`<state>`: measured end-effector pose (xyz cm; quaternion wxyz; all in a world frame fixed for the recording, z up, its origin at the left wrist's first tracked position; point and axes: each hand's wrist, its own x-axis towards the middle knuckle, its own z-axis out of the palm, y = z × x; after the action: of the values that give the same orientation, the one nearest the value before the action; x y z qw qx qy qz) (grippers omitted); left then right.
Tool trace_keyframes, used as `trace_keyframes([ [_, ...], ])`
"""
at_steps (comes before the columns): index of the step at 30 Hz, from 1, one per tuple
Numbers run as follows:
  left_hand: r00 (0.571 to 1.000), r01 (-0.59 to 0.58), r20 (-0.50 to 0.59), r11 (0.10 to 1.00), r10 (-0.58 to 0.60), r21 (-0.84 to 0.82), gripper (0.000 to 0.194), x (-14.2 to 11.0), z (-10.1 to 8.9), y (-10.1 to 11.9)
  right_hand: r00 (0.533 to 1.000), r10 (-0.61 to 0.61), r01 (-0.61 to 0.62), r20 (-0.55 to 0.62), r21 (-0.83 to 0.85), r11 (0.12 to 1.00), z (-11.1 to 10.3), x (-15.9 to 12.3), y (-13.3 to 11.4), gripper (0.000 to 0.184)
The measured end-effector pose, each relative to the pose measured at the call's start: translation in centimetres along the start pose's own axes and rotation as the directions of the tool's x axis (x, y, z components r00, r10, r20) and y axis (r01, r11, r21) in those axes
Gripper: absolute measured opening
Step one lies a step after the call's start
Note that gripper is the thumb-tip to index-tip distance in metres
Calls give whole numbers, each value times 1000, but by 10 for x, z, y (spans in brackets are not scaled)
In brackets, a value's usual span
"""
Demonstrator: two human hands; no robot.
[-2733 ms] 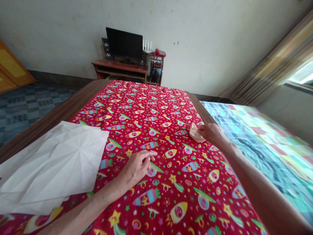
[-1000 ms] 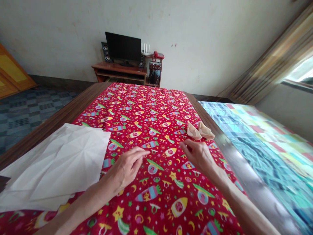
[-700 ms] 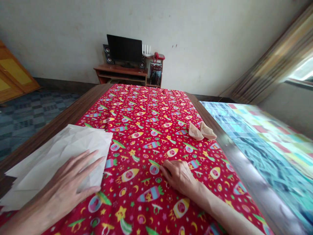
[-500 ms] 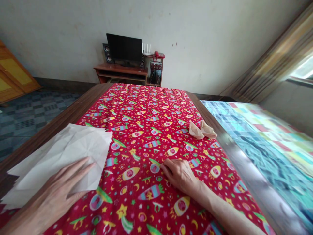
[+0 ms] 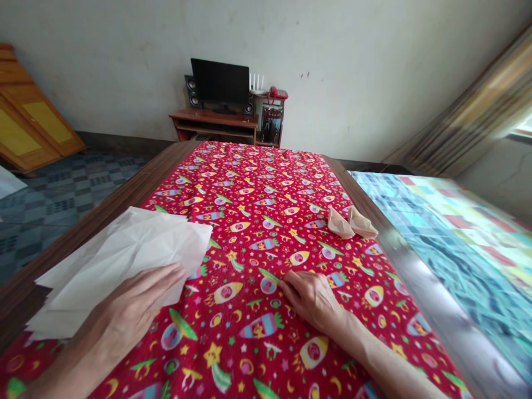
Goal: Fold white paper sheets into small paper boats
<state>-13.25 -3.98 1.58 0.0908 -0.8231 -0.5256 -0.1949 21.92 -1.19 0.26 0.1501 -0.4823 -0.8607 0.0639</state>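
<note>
A stack of creased white paper sheets [image 5: 103, 266] lies at the left, its edges fanned unevenly. My left hand [image 5: 128, 305] rests on the near right part of the pile, palm down with fingers stretched out over the top sheet. To the right, on the red patterned cloth [image 5: 233, 354], sits my right hand [image 5: 313, 299]; its fingers are curled under and nothing shows in them. Beyond it, near the right edge of the cloth, two small folded paper pieces [image 5: 341, 224] stand side by side.
The cloth covers a brown wooden table [image 5: 162, 166]. A desk [image 5: 216, 118] with a monitor [image 5: 220, 82] and a red telephone [image 5: 276, 93] stands by the far wall. On the right is a bed [image 5: 419, 221], and a wooden cabinet [image 5: 37, 116] stands far left.
My left hand has moved right, and the top sheet has shifted right with it. My right hand stays in place, curled on the cloth. The view has turned slightly left.
</note>
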Motion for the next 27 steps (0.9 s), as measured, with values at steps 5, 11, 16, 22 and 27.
trace_keyframes([
  [5,971,-199,111,974,211,-104,57,14,12,31,999,-6,6,-32,-11,1000,0,-1,1,31],
  [11,948,-297,44,927,315,-229,57,41,17,90,960,-161,179,-228,60,982,-1,-3,2,24],
  [16,924,-307,122,894,362,-327,53,52,14,122,879,-375,360,-296,-105,927,0,-3,5,21],
  [22,951,-263,91,931,294,-255,81,29,18,98,823,-483,475,-298,-104,874,-23,-17,9,26],
  [27,963,-269,-34,943,267,-199,54,20,15,69,810,-502,513,-304,-51,857,-45,-25,6,35],
])
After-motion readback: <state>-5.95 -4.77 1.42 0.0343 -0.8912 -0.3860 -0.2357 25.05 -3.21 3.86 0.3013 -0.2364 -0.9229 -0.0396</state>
